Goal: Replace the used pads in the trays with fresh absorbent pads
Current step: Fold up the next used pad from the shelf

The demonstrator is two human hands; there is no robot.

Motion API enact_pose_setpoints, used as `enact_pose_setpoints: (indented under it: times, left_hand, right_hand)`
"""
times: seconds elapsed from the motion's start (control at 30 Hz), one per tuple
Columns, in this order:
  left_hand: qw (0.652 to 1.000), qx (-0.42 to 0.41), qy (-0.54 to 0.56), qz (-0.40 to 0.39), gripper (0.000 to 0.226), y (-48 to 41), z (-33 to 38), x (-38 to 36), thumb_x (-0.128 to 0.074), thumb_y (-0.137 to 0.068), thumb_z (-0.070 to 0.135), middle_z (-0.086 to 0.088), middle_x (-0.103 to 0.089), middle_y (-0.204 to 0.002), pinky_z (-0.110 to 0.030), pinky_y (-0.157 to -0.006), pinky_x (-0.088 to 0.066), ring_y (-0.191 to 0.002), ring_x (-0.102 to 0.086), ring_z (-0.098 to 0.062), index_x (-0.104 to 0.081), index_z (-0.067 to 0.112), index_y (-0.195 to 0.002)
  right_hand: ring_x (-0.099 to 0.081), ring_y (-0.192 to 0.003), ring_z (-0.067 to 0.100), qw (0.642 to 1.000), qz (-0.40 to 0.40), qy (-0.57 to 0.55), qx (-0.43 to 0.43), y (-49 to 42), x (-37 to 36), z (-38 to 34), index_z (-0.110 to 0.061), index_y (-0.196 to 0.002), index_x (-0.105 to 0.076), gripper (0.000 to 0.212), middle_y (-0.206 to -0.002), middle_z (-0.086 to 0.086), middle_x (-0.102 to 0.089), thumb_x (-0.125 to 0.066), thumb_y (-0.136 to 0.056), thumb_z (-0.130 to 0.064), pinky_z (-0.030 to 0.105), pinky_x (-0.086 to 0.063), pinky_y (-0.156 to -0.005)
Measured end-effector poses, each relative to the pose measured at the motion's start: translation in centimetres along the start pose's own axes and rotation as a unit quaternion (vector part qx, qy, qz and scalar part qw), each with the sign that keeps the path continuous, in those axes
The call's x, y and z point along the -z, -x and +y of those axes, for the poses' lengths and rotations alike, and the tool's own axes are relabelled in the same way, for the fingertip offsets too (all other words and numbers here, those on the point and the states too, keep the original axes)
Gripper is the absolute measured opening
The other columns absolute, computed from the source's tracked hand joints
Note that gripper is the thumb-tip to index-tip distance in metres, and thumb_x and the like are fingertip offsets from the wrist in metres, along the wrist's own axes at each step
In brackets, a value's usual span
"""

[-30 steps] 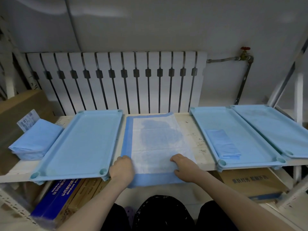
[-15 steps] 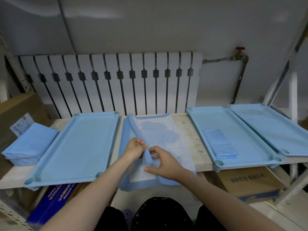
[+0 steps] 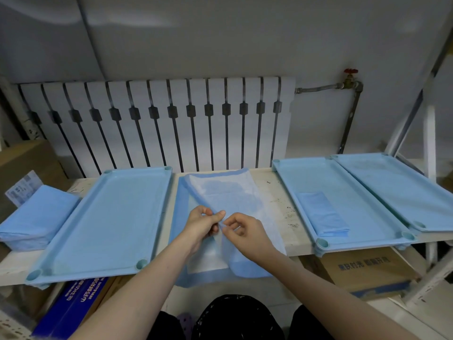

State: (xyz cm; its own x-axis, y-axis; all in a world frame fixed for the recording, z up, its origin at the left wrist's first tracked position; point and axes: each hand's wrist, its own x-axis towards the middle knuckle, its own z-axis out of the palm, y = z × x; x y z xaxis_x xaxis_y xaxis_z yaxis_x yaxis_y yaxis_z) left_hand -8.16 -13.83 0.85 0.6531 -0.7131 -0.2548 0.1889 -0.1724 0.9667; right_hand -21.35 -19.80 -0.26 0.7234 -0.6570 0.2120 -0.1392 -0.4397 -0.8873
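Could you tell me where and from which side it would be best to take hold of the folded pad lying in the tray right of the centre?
Probably at its near short end, coming from the front and above. The folded pad lies flat in the tray, its left long side close to the tray's wall, while the near end shows layered edges to pinch.
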Motion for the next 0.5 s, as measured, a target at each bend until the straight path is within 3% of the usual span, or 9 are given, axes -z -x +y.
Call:
enact_pose_setpoints:
  times: [0.07,0.17,0.3,0.4,0.5]
  left_hand:
    - [1.000,0.001,0.004,-0.001,0.032,0.2,-0.1,-0.3,-0.071,-0.084,0.014,-0.004,-0.047,-0.054,-0.025,-0.050,-0.041,-0.047,-0.043,-0.015,-0.038,0.014,-0.081]
    - [1.000,-0.003,0.015,0.006,0.026,0.3,0.0,-0.6,-0.064,-0.090,0.018,-0.006,-0.049,-0.059,-0.025,-0.050,-0.041,-0.048,-0.044,-0.015,-0.040,0.013,-0.080]
    - [1.000,0.017,0.025,-0.002,0.027,0.5,-0.1,-0.6,-0.042,-0.101,0.017,-0.007,-0.050,-0.058,-0.021,-0.043,-0.035,-0.040,-0.043,-0.011,-0.043,0.011,-0.075]
    - [0.999,0.033,-0.003,-0.020,0.029,1.0,-0.6,-0.3,-0.051,-0.096,0.015,-0.004,-0.048,-0.050,-0.019,-0.041,-0.030,-0.035,-0.040,-0.010,-0.043,0.012,-0.069]
    - [0.996,0.041,-0.067,-0.042,0.031,1.6,-0.8,0.2,-0.066,-0.086,0.017,-0.003,-0.045,-0.049,-0.022,-0.044,-0.031,-0.038,-0.040,-0.013,-0.042,0.015,-0.067]
  right_hand:
    - [-0.052,-0.055,0.003,1.000,0.017,0.001,-0.023,-0.2,0.2,0.0,-0.021,-0.070,-0.062,0.016,-0.064,-0.007,-0.059,-0.060,-0.085,-0.015,0.016,-0.042,-0.058]
    - [-0.046,-0.053,0.010,0.990,-0.002,-0.089,-0.106,-1.0,0.7,-0.2,-0.010,-0.060,-0.056,0.024,-0.055,-0.001,-0.046,-0.058,-0.084,-0.009,0.021,-0.042,-0.058]
    - [-0.030,-0.041,0.008,0.940,-0.046,-0.237,-0.241,-1.5,1.3,0.0,-0.019,-0.053,-0.041,0.040,-0.048,-0.003,-0.030,-0.061,-0.086,-0.009,0.018,-0.036,-0.048]
    - [-0.045,-0.038,0.004,0.922,-0.078,-0.261,-0.274,-1.2,1.1,0.2,-0.017,-0.058,-0.052,0.033,-0.043,-0.006,-0.045,-0.063,-0.088,-0.011,0.019,-0.043,-0.053]
    - [-0.063,-0.058,0.006,0.908,-0.093,-0.269,-0.307,-0.9,0.7,0.4,-0.012,-0.079,-0.067,0.008,-0.061,-0.001,-0.065,-0.067,-0.086,-0.015,0.022,-0.050,-0.065]
